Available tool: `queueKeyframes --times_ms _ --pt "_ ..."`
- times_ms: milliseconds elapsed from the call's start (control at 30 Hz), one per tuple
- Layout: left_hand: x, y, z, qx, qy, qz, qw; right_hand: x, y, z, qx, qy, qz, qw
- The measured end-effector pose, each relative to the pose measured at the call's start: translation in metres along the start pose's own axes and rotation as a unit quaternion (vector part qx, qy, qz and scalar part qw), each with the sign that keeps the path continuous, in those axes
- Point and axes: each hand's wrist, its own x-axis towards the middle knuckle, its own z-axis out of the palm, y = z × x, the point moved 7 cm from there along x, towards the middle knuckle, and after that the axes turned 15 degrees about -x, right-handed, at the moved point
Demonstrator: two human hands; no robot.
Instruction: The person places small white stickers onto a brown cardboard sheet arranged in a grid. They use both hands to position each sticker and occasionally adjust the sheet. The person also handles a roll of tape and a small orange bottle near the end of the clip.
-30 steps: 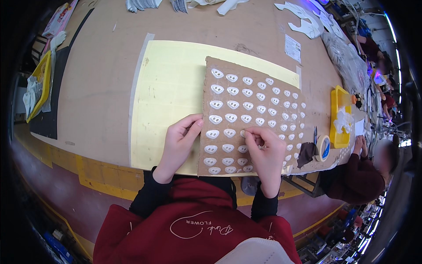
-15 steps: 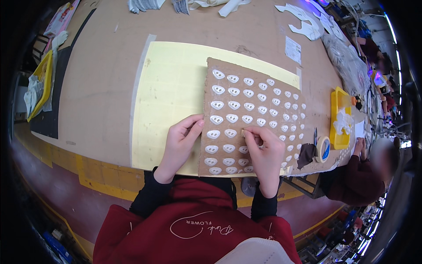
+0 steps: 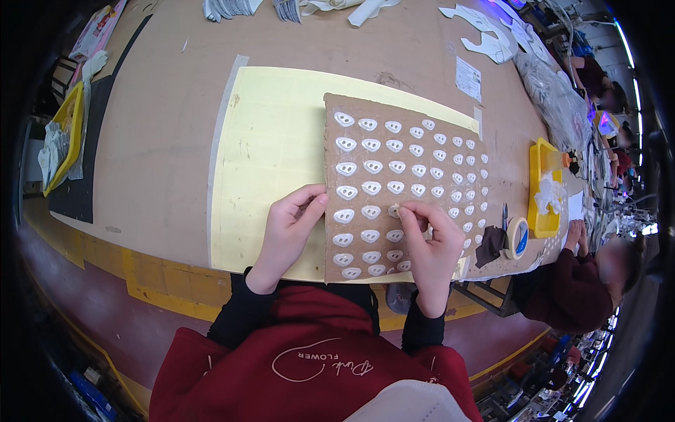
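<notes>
A sheet of brown cardboard (image 3: pixel 360 200) carries rows of small white rounded-triangle pieces (image 3: pixel 372 167), each with two dark holes. My left hand (image 3: pixel 292 228) is closed on the cardboard's left edge, thumb on top and fingers partly hidden. Over the lower middle of the sheet, my right hand (image 3: pixel 432 243) pinches at a small white two-holed piece (image 3: pixel 394 210) with thumb and forefinger. The fingertips cover part of that piece, and the hand hides others behind it. Under the cardboard lies a pale yellow sheet (image 3: pixel 271 151), taped to the table.
To the right are a dark scrap (image 3: pixel 490 246), a tape roll (image 3: pixel 517 238), a pen-like tool (image 3: pixel 504 216) and a yellow tray (image 3: pixel 538 228). A clear plastic bag (image 3: pixel 552 98) lies farther back. A co-worker (image 3: pixel 573 281) sits at right. Another yellow tray (image 3: pixel 69 151) stands at far left.
The cardboard has turned slightly, its lower left corner shifting right and its top left corner left. My right hand has moved a little right, and more of the pinched white piece shows.
</notes>
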Motion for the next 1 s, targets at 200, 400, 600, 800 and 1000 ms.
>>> queueKeyframes --times_ms 200,400,600,800,1000 --pt "0.000 -0.001 0.001 -0.003 0.002 -0.006 1.000 0.011 -0.005 0.005 -0.050 -0.020 -0.042 0.998" --pt "0.000 0.002 0.002 -0.001 -0.006 0.002 1.000 0.016 0.000 0.010 -0.071 -0.015 -0.078 0.994" --pt "0.000 0.001 0.001 0.003 -0.004 0.002 1.000 0.019 0.003 0.006 -0.085 -0.005 -0.062 0.994" --pt "0.000 0.000 0.001 -0.003 -0.008 -0.001 1.000 0.017 0.005 0.004 -0.089 -0.002 -0.064 0.994" --pt "0.000 0.001 0.001 -0.003 0.000 -0.006 1.000 0.017 0.008 -0.002 -0.152 0.029 -0.082 0.985"
